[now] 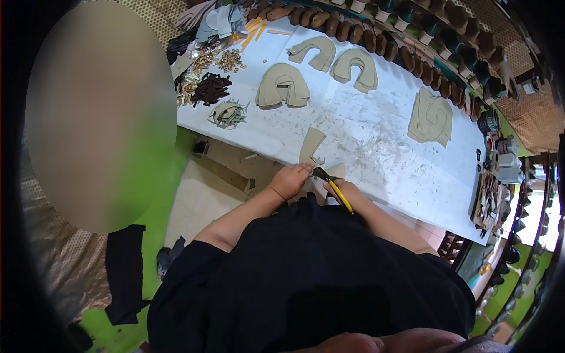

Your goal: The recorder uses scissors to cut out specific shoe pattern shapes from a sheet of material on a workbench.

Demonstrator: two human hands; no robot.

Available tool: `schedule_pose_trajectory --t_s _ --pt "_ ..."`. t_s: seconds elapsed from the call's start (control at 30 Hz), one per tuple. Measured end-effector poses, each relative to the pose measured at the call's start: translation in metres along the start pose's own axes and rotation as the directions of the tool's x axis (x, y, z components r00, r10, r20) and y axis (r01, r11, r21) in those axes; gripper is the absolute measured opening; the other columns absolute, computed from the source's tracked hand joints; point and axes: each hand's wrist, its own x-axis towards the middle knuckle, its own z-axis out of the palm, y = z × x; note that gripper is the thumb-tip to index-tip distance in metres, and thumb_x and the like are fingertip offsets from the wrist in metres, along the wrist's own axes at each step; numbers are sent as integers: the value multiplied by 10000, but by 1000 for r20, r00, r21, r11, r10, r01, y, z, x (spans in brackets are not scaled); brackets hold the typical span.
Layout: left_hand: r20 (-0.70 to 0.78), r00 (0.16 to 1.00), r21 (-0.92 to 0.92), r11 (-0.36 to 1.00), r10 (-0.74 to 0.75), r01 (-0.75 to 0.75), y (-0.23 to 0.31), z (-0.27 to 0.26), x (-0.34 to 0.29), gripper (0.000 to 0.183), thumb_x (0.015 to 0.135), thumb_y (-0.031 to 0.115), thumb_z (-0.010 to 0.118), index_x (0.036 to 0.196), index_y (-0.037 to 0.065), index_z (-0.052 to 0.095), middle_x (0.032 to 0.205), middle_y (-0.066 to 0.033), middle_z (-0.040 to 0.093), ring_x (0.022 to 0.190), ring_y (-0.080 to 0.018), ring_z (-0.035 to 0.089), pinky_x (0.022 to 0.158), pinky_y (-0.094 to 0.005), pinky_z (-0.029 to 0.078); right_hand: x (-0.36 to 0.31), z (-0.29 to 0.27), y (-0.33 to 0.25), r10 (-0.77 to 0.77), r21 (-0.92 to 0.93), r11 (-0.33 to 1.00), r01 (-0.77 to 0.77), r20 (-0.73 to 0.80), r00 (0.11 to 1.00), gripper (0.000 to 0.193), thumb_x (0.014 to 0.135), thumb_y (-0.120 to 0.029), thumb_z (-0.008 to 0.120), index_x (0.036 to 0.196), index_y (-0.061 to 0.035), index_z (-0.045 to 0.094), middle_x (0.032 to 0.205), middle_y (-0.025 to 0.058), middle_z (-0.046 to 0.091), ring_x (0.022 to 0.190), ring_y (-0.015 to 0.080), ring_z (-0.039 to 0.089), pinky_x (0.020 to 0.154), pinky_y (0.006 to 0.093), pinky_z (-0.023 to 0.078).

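Observation:
At the table's near edge, my left hand (289,181) is closed, its fingertips pinching the lower end of a beige shoe-upper piece (312,144). My right hand (346,192) is wrapped round a hand tool (341,196) with yellow handles and a dark head, like scissors or pliers. The tool's dark head points left and touches or nearly touches the beige material by my left fingertips. Another bit of beige material (337,170) shows just behind my right hand. Which edge the tool meets is too small to make out.
Curved beige pieces lie in stacks (282,87) on the white table (376,123), with another stack (431,117) at the right. Offcuts (228,115), dark strips (210,88) and gold-coloured bits (231,60) sit at the left. Brown shoe lasts (356,33) line the far edge.

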Motion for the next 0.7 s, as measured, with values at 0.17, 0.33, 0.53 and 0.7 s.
schedule_pose_trajectory --t_s 0.17,0.33,0.53,0.7 --pt "6 1000 21 1000 5 -5 -1 -4 1 374 867 63 595 1241 40 598 1169 -135 671 1060 -292 662 873 -387 544 3 -2 4 33 -17 999 -32 40 999 651 945 -623 494 1037 -3 670 855 201 700 822 338 671 752 398 509" --pt "-8 1000 16 1000 1 -1 3 -5 2 376 865 58 597 1240 35 598 1170 -138 670 1064 -294 660 876 -381 544 4 -1 4 30 5 1000 -30 45 999 686 935 -645 488 1017 11 669 891 228 695 857 366 671 775 405 512" --pt "-34 999 -27 999 35 -36 9 -5 5 361 875 66 605 1234 23 603 1165 -148 673 1065 -301 661 880 -379 545 0 -2 -3 17 23 1000 -17 22 1000 716 930 -658 479 1018 27 668 903 249 689 883 392 667 802 423 513" --pt "-47 999 -31 999 16 -18 9 -3 4 346 897 87 608 1235 12 606 1142 -160 681 1064 -301 663 877 -379 547 5 -2 0 36 -10 999 -35 43 998 716 928 -655 487 1005 31 677 895 254 689 891 406 666 805 432 513"
